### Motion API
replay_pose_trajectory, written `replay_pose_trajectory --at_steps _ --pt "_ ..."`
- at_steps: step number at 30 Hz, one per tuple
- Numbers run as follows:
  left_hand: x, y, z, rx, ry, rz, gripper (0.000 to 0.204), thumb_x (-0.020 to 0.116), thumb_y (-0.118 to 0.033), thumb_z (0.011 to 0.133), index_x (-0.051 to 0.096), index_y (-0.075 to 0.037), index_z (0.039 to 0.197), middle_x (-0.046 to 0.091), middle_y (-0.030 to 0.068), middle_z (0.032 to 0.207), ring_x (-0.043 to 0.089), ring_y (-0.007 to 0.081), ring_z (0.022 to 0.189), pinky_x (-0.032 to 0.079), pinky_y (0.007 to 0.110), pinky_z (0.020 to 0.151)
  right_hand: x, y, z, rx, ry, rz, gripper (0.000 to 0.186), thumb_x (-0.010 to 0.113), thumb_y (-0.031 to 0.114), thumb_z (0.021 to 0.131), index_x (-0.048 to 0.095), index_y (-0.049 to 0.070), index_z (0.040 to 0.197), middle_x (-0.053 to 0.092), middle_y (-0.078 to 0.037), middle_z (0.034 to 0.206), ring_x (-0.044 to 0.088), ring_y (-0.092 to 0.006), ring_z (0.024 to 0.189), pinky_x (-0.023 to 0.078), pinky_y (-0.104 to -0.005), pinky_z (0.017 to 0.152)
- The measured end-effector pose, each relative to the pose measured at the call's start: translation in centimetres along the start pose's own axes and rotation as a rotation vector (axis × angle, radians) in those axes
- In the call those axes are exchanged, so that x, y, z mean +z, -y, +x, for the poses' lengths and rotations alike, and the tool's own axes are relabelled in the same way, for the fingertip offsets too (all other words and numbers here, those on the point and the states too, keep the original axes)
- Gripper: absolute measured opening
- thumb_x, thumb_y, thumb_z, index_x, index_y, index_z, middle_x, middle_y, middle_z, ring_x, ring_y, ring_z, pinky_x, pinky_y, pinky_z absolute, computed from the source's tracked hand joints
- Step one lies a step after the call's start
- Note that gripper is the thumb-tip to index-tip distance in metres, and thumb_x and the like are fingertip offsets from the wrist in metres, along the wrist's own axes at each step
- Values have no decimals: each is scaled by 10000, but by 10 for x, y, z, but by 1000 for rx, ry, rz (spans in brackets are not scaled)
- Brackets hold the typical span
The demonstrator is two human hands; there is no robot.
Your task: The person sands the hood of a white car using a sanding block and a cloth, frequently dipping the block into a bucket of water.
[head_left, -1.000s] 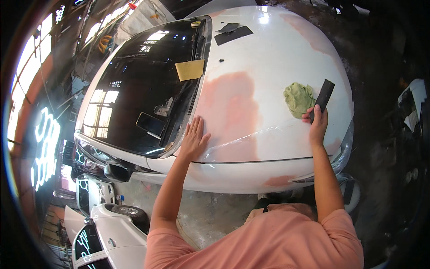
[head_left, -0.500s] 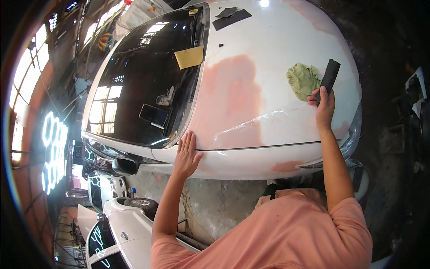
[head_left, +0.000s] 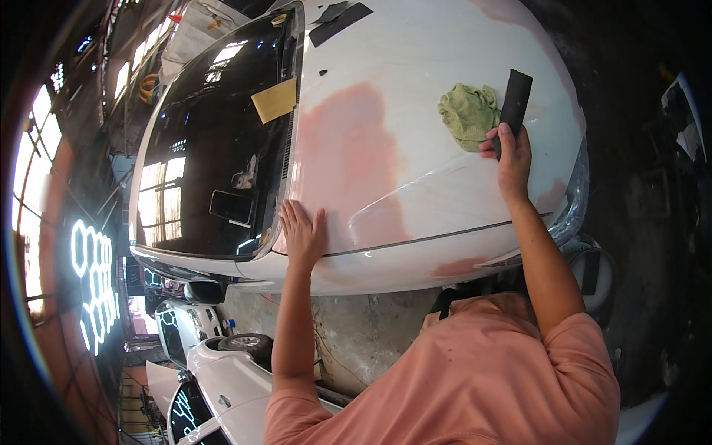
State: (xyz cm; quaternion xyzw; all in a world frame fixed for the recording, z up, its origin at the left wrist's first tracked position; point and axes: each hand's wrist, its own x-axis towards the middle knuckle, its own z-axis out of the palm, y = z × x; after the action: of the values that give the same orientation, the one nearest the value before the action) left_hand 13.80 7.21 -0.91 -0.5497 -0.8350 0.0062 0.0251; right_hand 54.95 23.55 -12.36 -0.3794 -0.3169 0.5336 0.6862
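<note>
My left hand (head_left: 302,233) lies flat with fingers stretched on the rear corner of a white car hood (head_left: 423,67), at the edge of a pinkish sanded patch (head_left: 348,148). In my right hand (head_left: 513,159) is a long black sanding block (head_left: 517,96), gripped at its near end and pointing away from me over the hood. Beside it, just left of my fingers, a crumpled green cloth (head_left: 469,115) rests on the paint. Whether the block touches the hood I cannot tell.
Dark sandpaper sheets (head_left: 341,26) lie at the hood's far side. A yellow sheet (head_left: 274,101) and a phone (head_left: 230,206) are on the windshield (head_left: 208,148). The side mirror (head_left: 204,291) juts out at left. Another white car (head_left: 230,378) stands behind me at lower left.
The car has shifted left in view. My left hand has slid from the hood's rear corner slightly onto the pinkish patch. The right hand keeps hold of the block beside the cloth.
</note>
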Motion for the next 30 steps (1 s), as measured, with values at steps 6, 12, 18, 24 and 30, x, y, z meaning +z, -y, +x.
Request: replay_pose_trajectory --at_steps 6,12,18,24,30 --pt "19 -61 33 -151 -99 -34 1108 462 -715 1052 215 198 1630 179 409 1727 104 481 1660 57 510 1358 -1 5 1 -14 -19 -50 329 588 372 1138 603 44 1159 670 -47 984 712 -155 781 594 -297 668" --pt "26 -114 24 -84 -112 -23 1122 471 -715 1049 216 220 1614 187 427 1714 118 502 1650 64 520 1356 -2 5 1 -9 -5 -1 308 622 334 1125 604 32 1181 672 -48 980 716 -148 783 597 -289 664" --pt "42 -164 7 46 -149 -26 1141 466 -742 1043 243 229 1599 224 440 1693 165 518 1634 97 546 1350 0 8 -1 12 -5 10 315 598 343 1133 612 30 1167 673 -46 988 711 -150 801 592 -299 700" --pt "49 -206 -25 239 -130 -6 1110 479 -713 1057 249 230 1597 237 442 1686 170 519 1632 116 559 1343 -3 3 0 35 -21 50 308 660 309 1106 618 16 1192 693 -45 982 718 -138 801 592 -287 706" --pt "50 -222 -44 389 -98 -20 1006 520 -624 1082 228 155 1649 191 369 1742 138 479 1654 97 537 1352 -3 8 0 14 -38 49 342 676 336 1094 626 8 1176 701 -49 977 728 -141 799 602 -290 699"
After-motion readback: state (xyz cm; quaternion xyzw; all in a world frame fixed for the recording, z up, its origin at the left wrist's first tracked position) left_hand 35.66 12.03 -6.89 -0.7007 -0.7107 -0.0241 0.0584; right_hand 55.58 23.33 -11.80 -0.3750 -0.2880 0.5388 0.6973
